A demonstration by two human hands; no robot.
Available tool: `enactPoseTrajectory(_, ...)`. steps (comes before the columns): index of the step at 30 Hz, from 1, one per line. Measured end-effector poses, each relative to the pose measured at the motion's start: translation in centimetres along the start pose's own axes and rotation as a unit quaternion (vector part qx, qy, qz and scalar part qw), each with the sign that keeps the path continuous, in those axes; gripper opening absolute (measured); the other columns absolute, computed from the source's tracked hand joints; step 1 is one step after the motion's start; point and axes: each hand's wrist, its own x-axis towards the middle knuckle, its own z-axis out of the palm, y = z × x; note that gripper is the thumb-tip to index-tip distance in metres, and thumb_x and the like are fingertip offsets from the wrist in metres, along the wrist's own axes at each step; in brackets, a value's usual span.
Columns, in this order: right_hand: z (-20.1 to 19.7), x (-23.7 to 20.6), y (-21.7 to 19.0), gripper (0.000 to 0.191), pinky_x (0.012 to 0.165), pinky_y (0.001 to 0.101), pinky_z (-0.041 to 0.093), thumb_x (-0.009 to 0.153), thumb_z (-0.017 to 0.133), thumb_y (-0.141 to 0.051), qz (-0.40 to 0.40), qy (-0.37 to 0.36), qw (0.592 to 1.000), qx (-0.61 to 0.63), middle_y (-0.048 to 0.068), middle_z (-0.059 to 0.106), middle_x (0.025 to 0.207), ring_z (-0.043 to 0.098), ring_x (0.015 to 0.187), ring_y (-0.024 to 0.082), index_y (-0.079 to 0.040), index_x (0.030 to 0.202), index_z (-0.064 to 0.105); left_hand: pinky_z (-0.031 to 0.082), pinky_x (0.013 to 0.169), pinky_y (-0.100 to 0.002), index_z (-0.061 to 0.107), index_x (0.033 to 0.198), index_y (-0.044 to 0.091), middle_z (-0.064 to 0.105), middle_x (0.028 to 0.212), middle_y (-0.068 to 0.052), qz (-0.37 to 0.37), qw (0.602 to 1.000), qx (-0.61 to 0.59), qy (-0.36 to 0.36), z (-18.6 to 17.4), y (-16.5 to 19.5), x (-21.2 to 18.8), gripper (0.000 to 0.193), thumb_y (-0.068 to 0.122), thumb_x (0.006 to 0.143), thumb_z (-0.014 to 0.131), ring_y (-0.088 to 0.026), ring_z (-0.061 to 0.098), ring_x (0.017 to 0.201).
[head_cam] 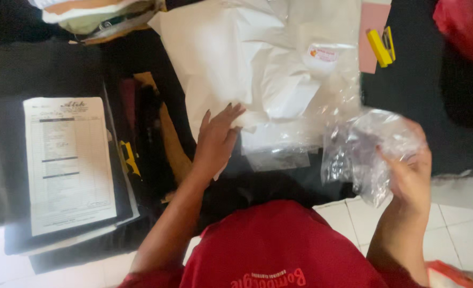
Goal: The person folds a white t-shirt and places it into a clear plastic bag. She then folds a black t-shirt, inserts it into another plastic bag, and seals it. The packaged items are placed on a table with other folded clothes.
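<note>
Although only the head view is available, it shows both hands working apart over a dark surface. Left hand [219, 140] lies flat with fingers spread, pressing on the lower edge of a large sheet of white paper [231, 58]; it grips nothing. Right hand [410, 173] is raised and closed on a crumpled clear plastic bag [367, 149], whose folds hide the fingertips, so the exact grip cannot be made out. More clear plastic film [300, 133] lies over the paper between the hands, its edges hard to trace against the white. A printed form [68, 162] sits on a dark stack well to the left, its text blurred. A yellow stapler [380, 47] rests on a pink sheet [372, 21] at the top, partly cut off. A red item [466, 26] at the top right corner is cropped and unidentifiable. White floor tiles [450, 229] show below.
</note>
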Motion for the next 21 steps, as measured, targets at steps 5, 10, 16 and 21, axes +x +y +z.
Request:
enactPoseTrajectory(5, -0.8, -0.4, 1.6, 0.045, 0.094, 0.0354, 0.057, 0.089, 0.072, 0.005, 0.007, -0.008, 1.0, -0.021, 0.014, 0.07, 0.117, 0.07, 0.106, 0.019, 0.002, 0.132, 0.058, 0.029, 0.109, -0.046, 0.061, 0.143, 0.006, 0.071, 0.128, -0.016, 0.003, 0.981, -0.19, -0.031, -4.6, 2.5, 4.4, 0.043, 0.016, 0.101, 0.063, -0.025, 0.059, 0.125)
enactPoseTrajectory(10, -0.9, -0.2, 0.6, 0.041, 0.09, 0.0362, 0.058, 0.084, 0.077, 0.001, -0.032, -0.062, 0.997, 0.029, 0.019, 0.071, 0.117, 0.071, 0.103, 0.021, 0.008, 0.122, 0.065, 0.039, 0.065, -0.033, 0.06, 0.16, 0.012, 0.054, 0.073, -0.022, -0.126, 0.965, -0.222, -0.058, -5.5, 3.3, 5.4, 0.049, 0.016, 0.111, 0.054, -0.019, 0.045, 0.07)
enactPoseTrajectory(16, 4.6, -0.3, -0.8, 0.03, 0.105, 0.04, 0.058, 0.098, 0.08, -0.014, -0.325, 0.041, 0.945, 0.001, 0.01, 0.066, 0.122, 0.067, 0.107, 0.021, -0.005, 0.122, 0.064, 0.052, 0.085, -0.021, 0.057, 0.142, -0.001, 0.073, 0.103, 0.0, -0.021, 0.915, -0.402, 0.024, -5.3, 1.9, 5.2, 0.038, 0.013, 0.108, 0.05, -0.005, 0.064, 0.092)
enactPoseTrajectory(21, 12.7, 2.6, 1.4, 0.036, 0.116, 0.0506, 0.042, 0.091, 0.072, -0.022, -0.471, 0.008, 0.863, -0.179, 0.007, 0.06, 0.129, 0.058, 0.125, 0.024, -0.021, 0.125, 0.063, 0.045, 0.08, -0.02, 0.063, 0.142, -0.003, 0.065, 0.1, 0.0, 0.007, 0.942, -0.322, 0.098, -6.3, 3.2, 6.2, 0.037, 0.01, 0.109, 0.053, -0.005, 0.055, 0.09)
